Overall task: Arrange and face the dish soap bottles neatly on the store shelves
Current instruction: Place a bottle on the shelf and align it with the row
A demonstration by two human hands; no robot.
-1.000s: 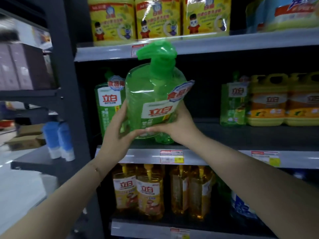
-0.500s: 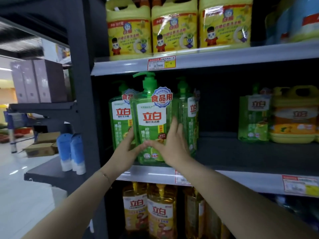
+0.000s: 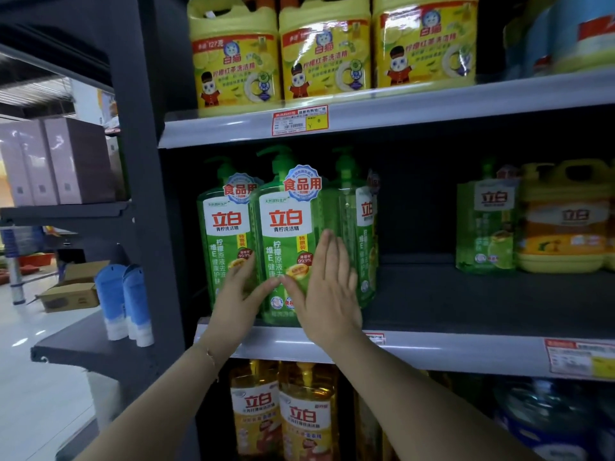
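Your two flat hands bracket the middle green bottle [image 3: 286,247] at the front edge of the middle shelf [image 3: 466,351].
Bare shelf lies open rightwards to the green pack [image 3: 486,227] and yellow jug [image 3: 565,221]. Your left hand [image 3: 239,301] and right hand [image 3: 327,294], fingers straight, press its sides without gripping. The left bottle [image 3: 219,244] and right bottle [image 3: 361,247] crowd it.

The middle pump bottle [image 3: 286,234] stood at the front of the middle shelf [image 3: 466,347], centre frame, between two others. The left hand [image 3: 238,299] lay against its left side, the right hand [image 3: 327,294] against its right. Jugs [image 3: 326,54] sat on the shelf above.
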